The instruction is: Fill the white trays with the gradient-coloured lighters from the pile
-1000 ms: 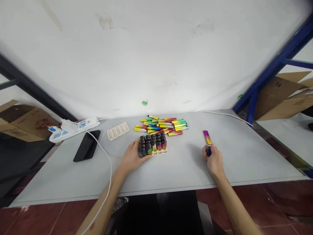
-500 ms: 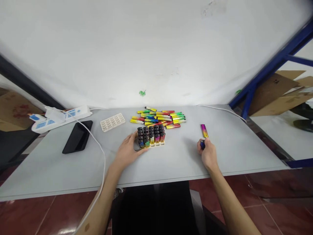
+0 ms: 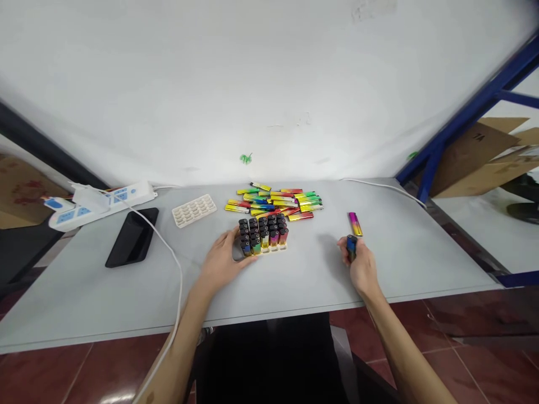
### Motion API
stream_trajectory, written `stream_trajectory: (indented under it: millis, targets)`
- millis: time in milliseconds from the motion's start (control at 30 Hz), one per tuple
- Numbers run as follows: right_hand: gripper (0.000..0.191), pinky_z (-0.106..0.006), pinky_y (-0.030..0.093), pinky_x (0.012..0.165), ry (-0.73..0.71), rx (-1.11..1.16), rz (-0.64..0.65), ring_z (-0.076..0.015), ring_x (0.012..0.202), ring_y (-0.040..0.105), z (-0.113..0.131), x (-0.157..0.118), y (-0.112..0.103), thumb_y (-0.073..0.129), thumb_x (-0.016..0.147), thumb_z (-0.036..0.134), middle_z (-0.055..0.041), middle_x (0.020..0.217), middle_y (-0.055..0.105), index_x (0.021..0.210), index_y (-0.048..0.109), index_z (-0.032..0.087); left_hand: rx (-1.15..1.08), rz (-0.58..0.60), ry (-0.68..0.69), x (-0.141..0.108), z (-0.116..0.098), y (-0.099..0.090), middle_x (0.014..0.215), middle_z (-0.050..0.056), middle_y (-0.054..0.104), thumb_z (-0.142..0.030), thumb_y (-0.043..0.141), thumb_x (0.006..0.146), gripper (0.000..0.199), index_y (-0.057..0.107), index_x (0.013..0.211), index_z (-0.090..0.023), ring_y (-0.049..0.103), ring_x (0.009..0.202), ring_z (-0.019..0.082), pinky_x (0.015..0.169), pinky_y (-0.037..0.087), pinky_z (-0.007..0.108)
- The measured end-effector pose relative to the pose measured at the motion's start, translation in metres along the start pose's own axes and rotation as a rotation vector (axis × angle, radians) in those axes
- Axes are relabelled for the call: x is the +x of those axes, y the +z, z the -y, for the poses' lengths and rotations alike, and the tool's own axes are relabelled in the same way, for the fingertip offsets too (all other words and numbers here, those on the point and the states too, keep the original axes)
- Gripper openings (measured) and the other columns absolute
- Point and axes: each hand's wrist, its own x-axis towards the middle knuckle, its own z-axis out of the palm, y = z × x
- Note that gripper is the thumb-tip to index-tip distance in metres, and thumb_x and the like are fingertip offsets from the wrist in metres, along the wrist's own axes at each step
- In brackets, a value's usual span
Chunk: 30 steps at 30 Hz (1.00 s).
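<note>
My left hand (image 3: pixel 224 258) grips the left end of a pale tray (image 3: pixel 281 247) with several black-topped metallic lighters (image 3: pixel 264 238) standing in rows. A few slots along its front edge hold nothing. In my right hand (image 3: pixel 357 260) is an upright blue lighter (image 3: pixel 351 244), pinched between thumb and fingers. Just beyond that hand a purple and yellow lighter (image 3: pixel 355 224) lies on the table. A loose pile of shiny coloured lighters (image 3: pixel 275 202) lies behind the tray.
On the left are a second pale tray (image 3: pixel 194 211) with bare slots, a black phone (image 3: pixel 132 237), and a white power strip (image 3: pixel 103 207). A white cable (image 3: pixel 177 258) crosses my left forearm. Cardboard boxes (image 3: pixel 475 160) stand beyond the blue frame (image 3: pixel 429 163) at right.
My right hand has raised the blue lighter slightly and turned it, so more of its body shows. My left hand stays on the tray. The view has shifted a little.
</note>
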Motion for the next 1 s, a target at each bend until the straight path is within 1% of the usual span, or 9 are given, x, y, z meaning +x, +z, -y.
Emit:
stream_trajectory:
  millis: [67,133,200,333,433,633,733,800,1000]
  targets:
    - [0.048,-0.031,0.045,0.068,-0.073,-0.083,0.065,-0.0172,0.071,0.054,0.007,-0.004,0.004,0.032,0.099,0.054,-0.0025,0.074,0.057,0.096,0.064,0.018,0.000,0.003,0.000,-0.001,-0.001,-0.001,0.144,0.014,0.050,-0.063,0.065,0.079,0.088,0.034,0.148,-0.019,0.044,0.136,0.034,0.112,0.038,0.047]
    - [0.035,-0.033,0.048,0.081,-0.176,-0.138,0.142,-0.0193,0.089,0.060,0.018,-0.010,0.010,0.049,0.095,0.050,-0.0057,0.092,0.064,0.102,0.066,0.020,0.005,0.006,0.004,-0.001,-0.001,0.000,0.144,0.014,0.051,-0.064,0.064,0.079,0.087,0.034,0.148,-0.019,0.044,0.136,0.035,0.112,0.038,0.047]
    - [0.028,-0.033,0.050,0.081,-0.273,-0.156,0.188,-0.0204,0.095,0.060,0.032,-0.015,0.020,0.062,0.089,0.046,-0.0070,0.101,0.064,0.101,0.069,0.022,0.013,0.005,0.005,-0.001,0.000,0.001,0.144,0.015,0.050,-0.065,0.063,0.080,0.088,0.034,0.148,-0.018,0.043,0.137,0.035,0.112,0.038,0.048]
    - [0.021,-0.032,0.053,0.072,-0.341,-0.132,0.248,-0.0178,0.080,0.061,0.060,-0.022,0.044,0.064,0.089,0.040,-0.0067,0.097,0.065,0.099,0.071,0.022,0.022,-0.022,0.029,-0.001,0.003,0.004,0.144,0.014,0.050,-0.066,0.063,0.080,0.087,0.034,0.147,-0.020,0.044,0.135,0.035,0.111,0.039,0.049]
    - [0.019,-0.031,0.055,0.070,-0.389,-0.120,0.286,-0.0175,0.081,0.065,0.074,-0.024,0.063,0.062,0.091,0.033,-0.0061,0.100,0.067,0.106,0.068,0.022,0.013,-0.059,0.057,-0.001,0.003,0.006,0.141,0.013,0.053,-0.064,0.066,0.079,0.084,0.036,0.145,-0.022,0.049,0.131,0.034,0.108,0.042,0.047]
    - [0.016,-0.030,0.056,0.070,-0.528,-0.248,0.308,-0.0163,0.079,0.068,0.077,-0.028,0.093,0.060,0.093,0.025,-0.0047,0.099,0.067,0.108,0.063,0.022,-0.024,-0.082,0.104,-0.001,0.001,0.004,0.133,0.011,0.058,-0.058,0.070,0.078,0.078,0.040,0.141,-0.023,0.054,0.125,0.031,0.105,0.045,0.045]
    - [0.018,-0.030,0.056,0.066,-0.550,-0.404,0.316,-0.0178,0.081,0.070,0.073,-0.030,0.099,0.059,0.093,0.024,-0.0048,0.101,0.069,0.110,0.062,0.023,-0.035,-0.083,0.119,-0.002,0.000,0.003,0.133,0.010,0.058,-0.056,0.071,0.078,0.078,0.040,0.141,-0.024,0.054,0.125,0.031,0.105,0.045,0.044]
    - [0.021,-0.030,0.055,0.063,-0.550,-0.480,0.287,-0.0181,0.080,0.071,0.072,-0.030,0.101,0.060,0.092,0.025,-0.0045,0.104,0.070,0.113,0.061,0.023,-0.038,-0.092,0.127,-0.002,0.000,0.002,0.135,0.010,0.058,-0.056,0.071,0.078,0.077,0.040,0.141,-0.024,0.054,0.125,0.031,0.105,0.045,0.044]
    - [0.022,-0.027,0.052,0.058,-0.579,-0.519,0.219,-0.0152,0.075,0.072,0.072,-0.028,0.097,0.057,0.094,0.024,-0.0034,0.112,0.073,0.115,0.059,0.024,-0.031,-0.078,0.101,-0.001,0.003,0.005,0.137,0.011,0.057,-0.058,0.070,0.077,0.080,0.040,0.143,-0.023,0.052,0.128,0.032,0.106,0.044,0.045]
